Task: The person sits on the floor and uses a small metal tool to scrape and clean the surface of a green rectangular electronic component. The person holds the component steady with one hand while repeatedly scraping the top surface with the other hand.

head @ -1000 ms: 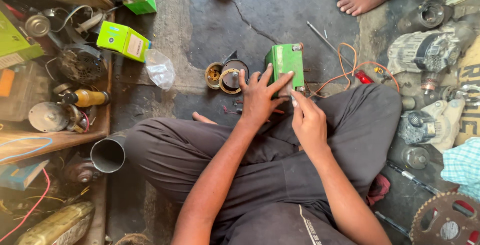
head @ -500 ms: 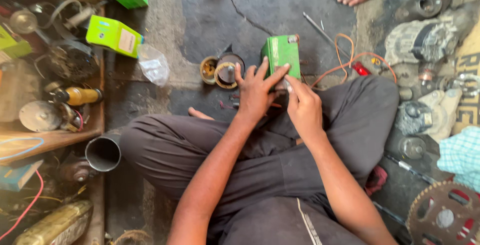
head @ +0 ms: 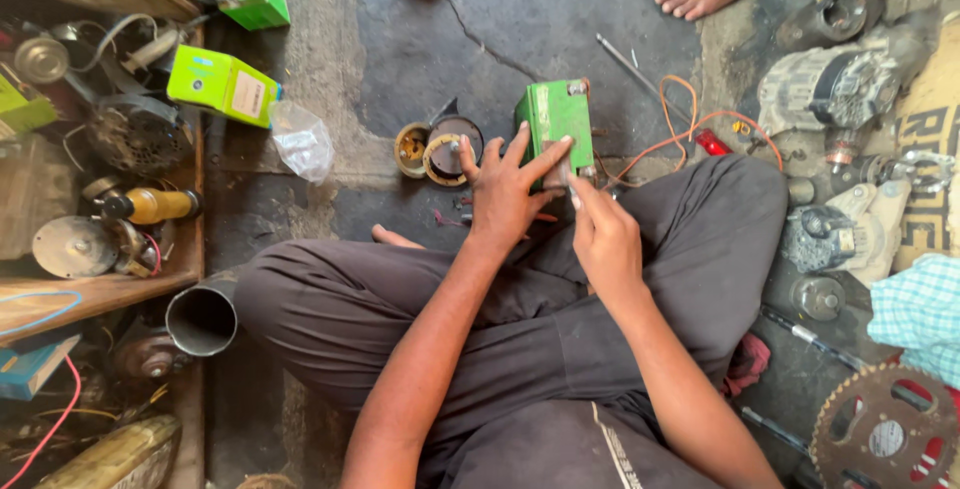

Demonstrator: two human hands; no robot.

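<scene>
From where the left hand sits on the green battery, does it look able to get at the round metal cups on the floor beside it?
Probably yes. The left hand lies spread on the green battery, and the round metal cups sit just past its thumb side on bare floor, with nothing between.

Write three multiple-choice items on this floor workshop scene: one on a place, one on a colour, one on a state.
1. Where does the green battery stand?
A. on the wooden shelf
B. on the floor before the crossed legs
C. in a box

2. What colour are the wires beside it?
A. orange
B. blue
C. white

3. How is the left hand?
A. clenched in a fist
B. fingers spread, fingertips on the battery
C. resting on a knee

Answers: B, it sits on the dark floor; A, orange loops trail to its right; B, the fingers fan out while the right hand pinches at the battery's edge.
</scene>
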